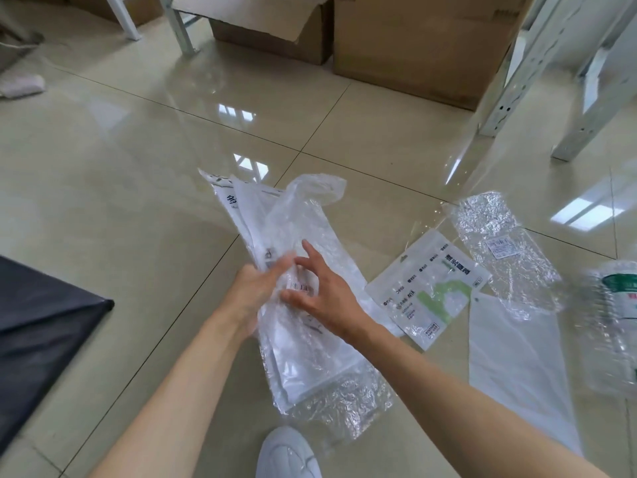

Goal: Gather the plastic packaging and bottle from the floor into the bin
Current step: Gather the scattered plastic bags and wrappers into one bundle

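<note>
A bundle of clear and white plastic packaging (293,326) hangs above the floor in the middle of the view. My left hand (251,291) grips its left edge. My right hand (320,291) rests on its front with fingers spread. On the floor to the right lie a green-and-white printed pouch (427,291), a crinkled clear wrapper (499,250) and a plain white bag (510,367). A clear plastic bottle (617,326) with a green label lies at the right edge, blurred. The black bin bag (38,336) shows at the left edge.
Cardboard boxes (413,46) stand at the back. White metal shelf legs (586,108) rise at the right and another leg (179,29) at the back left. A white shoe (289,457) shows at the bottom. The floor is glossy beige tile.
</note>
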Motion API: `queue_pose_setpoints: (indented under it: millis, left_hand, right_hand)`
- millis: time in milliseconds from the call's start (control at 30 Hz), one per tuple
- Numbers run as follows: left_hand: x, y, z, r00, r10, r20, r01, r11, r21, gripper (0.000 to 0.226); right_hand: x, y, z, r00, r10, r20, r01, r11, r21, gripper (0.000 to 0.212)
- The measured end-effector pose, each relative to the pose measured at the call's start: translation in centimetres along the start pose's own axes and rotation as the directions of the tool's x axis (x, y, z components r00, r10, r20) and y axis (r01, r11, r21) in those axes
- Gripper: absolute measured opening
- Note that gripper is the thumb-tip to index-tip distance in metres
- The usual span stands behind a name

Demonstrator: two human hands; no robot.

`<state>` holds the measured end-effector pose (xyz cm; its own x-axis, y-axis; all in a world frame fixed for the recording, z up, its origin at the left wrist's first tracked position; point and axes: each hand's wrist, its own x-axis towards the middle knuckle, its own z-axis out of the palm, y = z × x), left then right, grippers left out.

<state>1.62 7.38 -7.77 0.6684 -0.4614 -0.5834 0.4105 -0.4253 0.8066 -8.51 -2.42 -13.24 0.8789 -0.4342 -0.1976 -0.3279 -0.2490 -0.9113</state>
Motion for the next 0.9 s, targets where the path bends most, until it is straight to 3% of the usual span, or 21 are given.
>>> queue_pose_setpoints:
  millis: [100, 200, 233, 300, 400, 467, 567, 633, 700, 800, 900]
  left_hand:
    - [-0.1, -0.3, 0.6, 0.995, 0.026, -0.101, -0.018, 0.996, 0.082, 0.013]
    - [0.0, -0.4, 0.7, 0.982, 0.048, -0.183, -0.021, 0.989, 0.146, 0.013]
    - [0.1, -0.4, 0.7, 0.978, 0.057, -0.203, -0.027, 0.989, 0.148, 0.013]
    - [0.1, -0.1, 0.4, 0.966, 0.075, -0.248, -0.030, 0.983, 0.180, 0.019]
    - [0.5, 0.1, 0.0, 0.959, 0.117, -0.258, -0.067, 0.979, 0.194, 0.021]
    - [0.4, 0.2, 0.2, 0.959, 0.132, -0.253, -0.082, 0.976, 0.200, 0.022]
    - [0.3, 0.4, 0.8, 0.960, 0.137, -0.243, -0.080, 0.970, 0.230, 0.027]
    - [0.3, 0.5, 1.2, 0.963, 0.133, -0.233, -0.077, 0.969, 0.233, 0.030]
    - [0.4, 0.5, 1.4, 0.966, 0.131, -0.222, -0.079, 0.970, 0.228, 0.030]
    - [0.6, 0.5, 1.3, 0.966, 0.136, -0.218, -0.088, 0.972, 0.220, 0.030]
    - [0.2, 0.6, 1.4, 0.965, 0.136, -0.222, -0.081, 0.967, 0.240, 0.015]
  right_hand:
    - [-0.2, 0.1, 0.0, 1.000, 0.009, 0.029, -0.009, 1.000, -0.002, 0.100]
    - [-0.6, 0.7, -0.8, 0.998, 0.011, 0.058, -0.005, 0.995, -0.097, 0.084]
    - [-0.7, 1.4, -1.4, 1.000, 0.020, 0.015, -0.017, 0.989, -0.148, 0.075]
    - [-0.5, 4.0, -3.0, 0.976, 0.077, -0.203, -0.137, 0.944, -0.301, 0.064]
    - [-0.7, 8.5, -6.0, 0.826, 0.302, -0.476, -0.515, 0.747, -0.420, 0.077]
    - [-1.0, 10.6, -7.6, 0.734, 0.463, -0.497, -0.673, 0.598, -0.436, 0.099]
    - [-1.1, 11.8, -8.7, 0.643, 0.572, -0.509, -0.765, 0.509, -0.395, 0.121]
    - [-0.8, 11.9, -8.3, 0.658, 0.572, -0.490, -0.753, 0.505, -0.422, 0.125]
    - [-0.6, 12.0, -7.7, 0.734, 0.515, -0.443, -0.678, 0.518, -0.521, 0.119]
    - [-0.4, 12.1, -6.9, 0.822, 0.381, -0.423, -0.570, 0.533, -0.625, 0.089]
    - [-0.6, 12.3, -6.8, 0.839, 0.281, -0.467, -0.536, 0.578, -0.615, 0.050]
